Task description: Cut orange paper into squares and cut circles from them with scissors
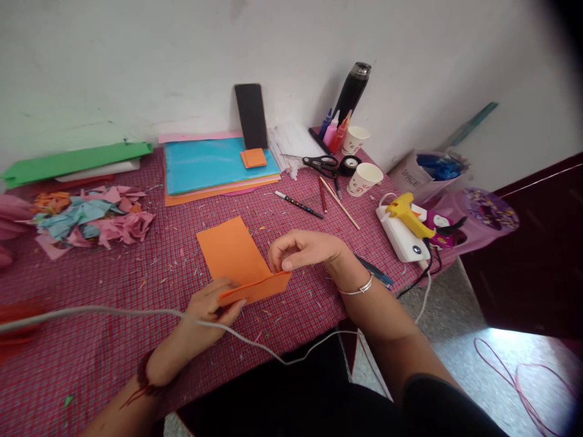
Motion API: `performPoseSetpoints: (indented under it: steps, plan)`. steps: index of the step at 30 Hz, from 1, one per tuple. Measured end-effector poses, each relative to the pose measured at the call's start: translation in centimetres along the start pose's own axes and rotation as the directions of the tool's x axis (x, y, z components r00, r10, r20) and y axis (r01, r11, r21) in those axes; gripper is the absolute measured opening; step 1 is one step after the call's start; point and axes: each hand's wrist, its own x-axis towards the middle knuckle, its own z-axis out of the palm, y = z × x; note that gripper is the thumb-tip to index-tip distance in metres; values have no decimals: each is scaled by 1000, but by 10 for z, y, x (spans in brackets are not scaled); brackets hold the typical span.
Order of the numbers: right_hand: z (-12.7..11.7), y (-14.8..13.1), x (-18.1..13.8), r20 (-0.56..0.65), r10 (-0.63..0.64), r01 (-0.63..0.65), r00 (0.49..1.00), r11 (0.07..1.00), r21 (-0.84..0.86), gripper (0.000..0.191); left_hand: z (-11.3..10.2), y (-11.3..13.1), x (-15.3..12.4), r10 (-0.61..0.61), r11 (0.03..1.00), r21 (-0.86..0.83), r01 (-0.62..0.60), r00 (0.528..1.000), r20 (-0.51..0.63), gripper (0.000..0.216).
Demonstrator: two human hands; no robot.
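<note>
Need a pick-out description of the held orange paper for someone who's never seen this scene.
On the checked tablecloth, find the left hand near the front edge. It grips the orange paper, tilted up; the orange sheet just beyond lies flat.

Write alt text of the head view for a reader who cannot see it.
A person's left hand holds orange paper by its near edge, the right hand bent close to that edge, above a checked tablecloth. Beyond are stacked coloured papers, scissors and paper cups.
</note>
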Motion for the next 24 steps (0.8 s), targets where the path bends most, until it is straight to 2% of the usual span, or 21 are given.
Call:
performPoseSetpoints:
  steps: [7,13,17,19,21,23,24]
  plan:
    - [0,2,0,-22,20,-21,1000,999,-45,31,-2,5,2,-49,999,-6,49,999,17,11]
    - [-1,3,-2,13,19,-18,1000,996,-89,23,0,-1,-2,7,1000,28,-7,1000,-9,9]
    - [1,4,1,33,34,-28,999,989,-147,19,-3,3,0,-4,999,-34,4,1000,-6,9]
    - [3,6,3,33,44,-38,999,985,-167,18,-6,7,2,-65,989,-131,72,996,56,21]
    - [5,8,4,22,53,-49,998,985,-165,19,-9,9,2,-123,956,-254,148,986,109,49]
    - [7,10,5,1,61,-60,998,988,-145,20,-12,10,1,-139,914,-367,175,983,121,72]
    - [8,10,5,-13,61,-62,998,990,-130,20,-14,10,-1,-142,893,-411,181,982,123,76]
